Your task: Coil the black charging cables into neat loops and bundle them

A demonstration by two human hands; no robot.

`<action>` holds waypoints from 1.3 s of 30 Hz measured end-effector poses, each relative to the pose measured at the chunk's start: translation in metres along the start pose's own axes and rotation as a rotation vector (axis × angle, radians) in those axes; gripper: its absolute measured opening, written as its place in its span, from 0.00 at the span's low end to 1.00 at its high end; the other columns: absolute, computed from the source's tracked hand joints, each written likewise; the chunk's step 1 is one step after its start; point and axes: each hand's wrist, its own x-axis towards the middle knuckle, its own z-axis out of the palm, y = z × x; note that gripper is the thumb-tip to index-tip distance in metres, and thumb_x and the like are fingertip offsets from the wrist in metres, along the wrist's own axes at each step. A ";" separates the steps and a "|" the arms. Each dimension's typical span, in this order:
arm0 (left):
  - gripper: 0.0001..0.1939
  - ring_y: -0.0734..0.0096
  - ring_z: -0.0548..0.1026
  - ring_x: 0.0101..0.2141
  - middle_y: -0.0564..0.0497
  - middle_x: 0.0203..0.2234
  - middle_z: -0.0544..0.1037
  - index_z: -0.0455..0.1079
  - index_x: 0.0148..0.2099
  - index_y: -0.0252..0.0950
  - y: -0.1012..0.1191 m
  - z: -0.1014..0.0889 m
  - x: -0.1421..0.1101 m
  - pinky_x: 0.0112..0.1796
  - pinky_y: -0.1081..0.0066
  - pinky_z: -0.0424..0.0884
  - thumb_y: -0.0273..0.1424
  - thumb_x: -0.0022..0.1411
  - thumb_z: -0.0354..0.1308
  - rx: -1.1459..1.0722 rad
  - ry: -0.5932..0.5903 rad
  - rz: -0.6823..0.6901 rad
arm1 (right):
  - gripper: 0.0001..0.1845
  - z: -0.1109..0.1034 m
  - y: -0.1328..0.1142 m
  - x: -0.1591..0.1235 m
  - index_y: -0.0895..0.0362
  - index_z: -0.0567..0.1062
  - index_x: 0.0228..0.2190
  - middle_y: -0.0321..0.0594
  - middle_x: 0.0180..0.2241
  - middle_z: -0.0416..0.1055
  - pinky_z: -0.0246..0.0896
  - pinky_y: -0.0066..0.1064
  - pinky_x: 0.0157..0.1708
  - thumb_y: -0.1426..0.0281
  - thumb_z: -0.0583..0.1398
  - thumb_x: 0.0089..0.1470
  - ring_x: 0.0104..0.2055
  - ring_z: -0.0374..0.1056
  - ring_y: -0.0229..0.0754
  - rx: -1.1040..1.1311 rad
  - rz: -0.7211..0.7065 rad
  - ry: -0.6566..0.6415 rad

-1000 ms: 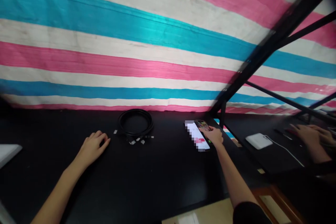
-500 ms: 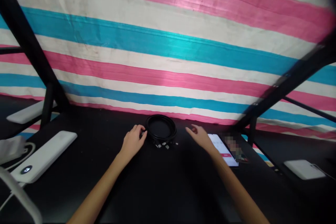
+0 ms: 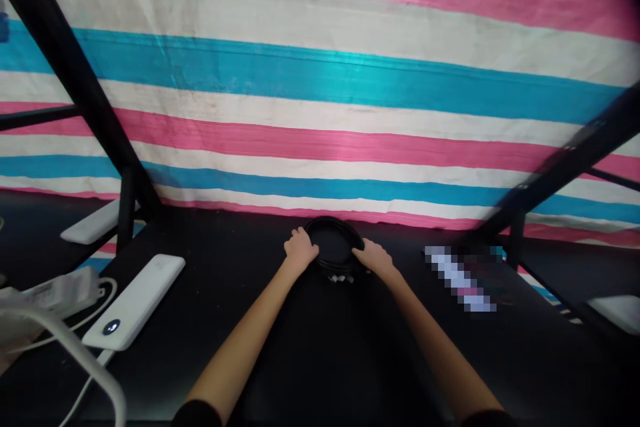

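Observation:
A coil of black cable [image 3: 336, 267] lies on the black tabletop [image 3: 320, 347], close to the striped sheet. Several small pale metallic connector ends [image 3: 341, 278] show at its near edge. My left hand [image 3: 301, 250] is closed round the left side of the coil. On the opposite side my right hand [image 3: 376, 259] grips it, thumb toward the ring's inside. The undersides of the fingers on both hands are hidden.
A white power bank [image 3: 143, 300] with a small round display lies to the left, near a white adapter and cables [image 3: 75, 293]. Pixelation covers a phone [image 3: 460, 279] on the right. Black frame bars [image 3: 85, 80] slope up on both sides before a striped sheet [image 3: 330, 113].
My left hand has closed on the coil's left side, and my right hand has come in from the right onto its other side. The view has shifted, moving everything rightward.

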 end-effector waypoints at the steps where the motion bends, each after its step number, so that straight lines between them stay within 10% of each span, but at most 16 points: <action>1: 0.26 0.57 0.72 0.47 0.36 0.52 0.67 0.60 0.55 0.29 0.003 0.002 0.003 0.46 0.59 0.68 0.36 0.57 0.58 0.003 0.012 -0.012 | 0.23 0.000 -0.001 0.003 0.58 0.70 0.49 0.54 0.47 0.71 0.61 0.43 0.46 0.62 0.54 0.52 0.50 0.68 0.57 -0.002 0.008 0.001; 7: 0.21 0.61 0.71 0.46 0.40 0.51 0.68 0.63 0.54 0.31 0.001 0.007 0.008 0.45 0.60 0.69 0.38 0.63 0.51 -0.005 0.103 0.010 | 0.25 0.004 0.001 0.009 0.60 0.71 0.48 0.54 0.46 0.71 0.63 0.41 0.45 0.58 0.54 0.54 0.48 0.69 0.55 0.053 -0.011 0.022; 13: 0.23 0.58 0.71 0.45 0.40 0.45 0.72 0.65 0.53 0.33 -0.053 -0.008 0.000 0.45 0.63 0.67 0.39 0.67 0.38 0.025 0.214 0.107 | 0.31 0.004 0.033 0.016 0.54 0.72 0.48 0.42 0.36 0.75 0.64 0.30 0.32 0.50 0.40 0.59 0.31 0.72 0.40 0.211 -0.073 0.081; 19: 0.14 0.52 0.66 0.47 0.42 0.42 0.70 0.68 0.38 0.36 -0.099 -0.009 0.006 0.47 0.55 0.62 0.37 0.64 0.44 0.207 0.253 0.192 | 0.18 0.015 0.055 0.016 0.49 0.72 0.46 0.36 0.36 0.74 0.58 0.30 0.34 0.62 0.54 0.54 0.39 0.69 0.43 0.213 -0.122 0.258; 39: 0.12 0.54 0.66 0.45 0.43 0.40 0.69 0.66 0.36 0.37 -0.098 -0.002 0.004 0.46 0.56 0.63 0.37 0.63 0.45 0.276 0.296 0.243 | 0.14 0.030 0.059 0.008 0.49 0.74 0.42 0.35 0.32 0.73 0.51 0.27 0.28 0.64 0.55 0.54 0.32 0.67 0.39 0.216 -0.256 0.375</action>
